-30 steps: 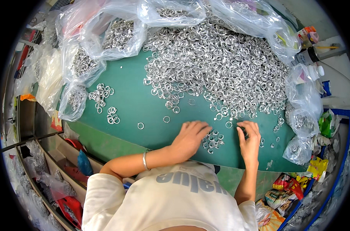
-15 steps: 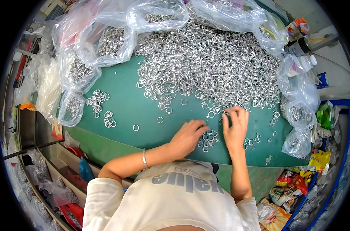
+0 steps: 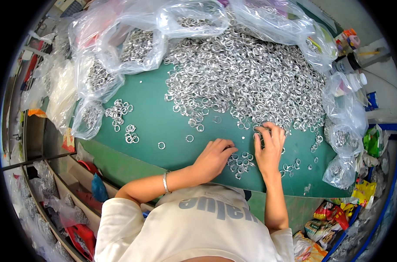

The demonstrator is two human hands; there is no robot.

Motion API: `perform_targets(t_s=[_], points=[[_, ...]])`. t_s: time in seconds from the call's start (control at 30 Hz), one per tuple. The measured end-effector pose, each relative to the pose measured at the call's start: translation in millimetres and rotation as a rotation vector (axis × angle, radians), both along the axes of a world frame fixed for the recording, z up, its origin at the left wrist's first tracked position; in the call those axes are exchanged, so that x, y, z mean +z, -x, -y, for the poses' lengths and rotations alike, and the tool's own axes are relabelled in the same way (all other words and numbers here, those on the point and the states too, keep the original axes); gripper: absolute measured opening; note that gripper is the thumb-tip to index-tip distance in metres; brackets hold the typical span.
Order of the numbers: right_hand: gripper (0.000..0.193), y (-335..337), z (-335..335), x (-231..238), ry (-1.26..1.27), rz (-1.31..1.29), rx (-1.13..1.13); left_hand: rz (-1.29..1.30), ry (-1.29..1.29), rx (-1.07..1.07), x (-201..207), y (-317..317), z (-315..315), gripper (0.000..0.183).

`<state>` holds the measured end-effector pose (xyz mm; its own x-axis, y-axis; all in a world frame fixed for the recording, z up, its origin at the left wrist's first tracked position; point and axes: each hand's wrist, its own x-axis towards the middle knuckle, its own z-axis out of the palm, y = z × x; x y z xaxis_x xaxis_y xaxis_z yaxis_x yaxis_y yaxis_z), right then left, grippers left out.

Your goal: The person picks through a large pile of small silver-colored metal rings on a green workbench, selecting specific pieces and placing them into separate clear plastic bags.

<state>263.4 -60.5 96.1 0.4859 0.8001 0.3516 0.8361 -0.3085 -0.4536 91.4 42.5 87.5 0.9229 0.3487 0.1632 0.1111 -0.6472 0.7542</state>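
Observation:
A wide heap of silver-coloured metal rings (image 3: 250, 78) covers the far middle of the green table. My right hand (image 3: 270, 146) rests at the heap's near edge, its thumb and fingers apart among a few rings. My left hand (image 3: 213, 158) is closed, its fingers bent together beside a small cluster of rings (image 3: 240, 165). Whatever those fingers may hold is hidden. This cluster lies between my two hands. Right of my right wrist lies another little group of rings (image 3: 290, 167).
Clear plastic bags of rings (image 3: 137, 48) line the table's far and left sides, and knotted bags (image 3: 343, 137) its right. Small ring groups (image 3: 118, 112) and a single ring (image 3: 161, 145) lie at left. Drawers (image 3: 67, 174) stand below left; colourful packets (image 3: 325, 222) lie below right.
The whole view has shifted, so the table sits slightly further right and lower. My right fingers stay at the heap's edge. A small white speck now shows between my hands.

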Motion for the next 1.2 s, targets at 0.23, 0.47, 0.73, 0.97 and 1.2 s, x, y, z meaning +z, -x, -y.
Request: perform_targets(t_s=[0.23, 0.47, 0.73, 0.97, 1.2], points=[[0.017, 9, -17, 0, 0.034, -0.093, 0.136, -0.163, -0.309, 0.516, 11, 14, -57, 0.049], [0.015, 10, -22, 3, 0.027, -0.134, 0.142, 0.019, -0.222, 0.497, -12, 18, -81, 0.015], [0.015, 10, -25, 2, 0.048, -0.135, 0.162, 0.224, -0.090, 0.612, -3, 30, -123, 0.019], [0.038, 57, -81, 10, 0.113, -0.078, 0.552, -0.104, -0.250, 0.482, 5, 42, -100, 0.024], [0.020, 44, -75, -19, 0.188, 0.162, 0.473, -0.074, -0.212, 0.555, -7, 52, -118, 0.020]])
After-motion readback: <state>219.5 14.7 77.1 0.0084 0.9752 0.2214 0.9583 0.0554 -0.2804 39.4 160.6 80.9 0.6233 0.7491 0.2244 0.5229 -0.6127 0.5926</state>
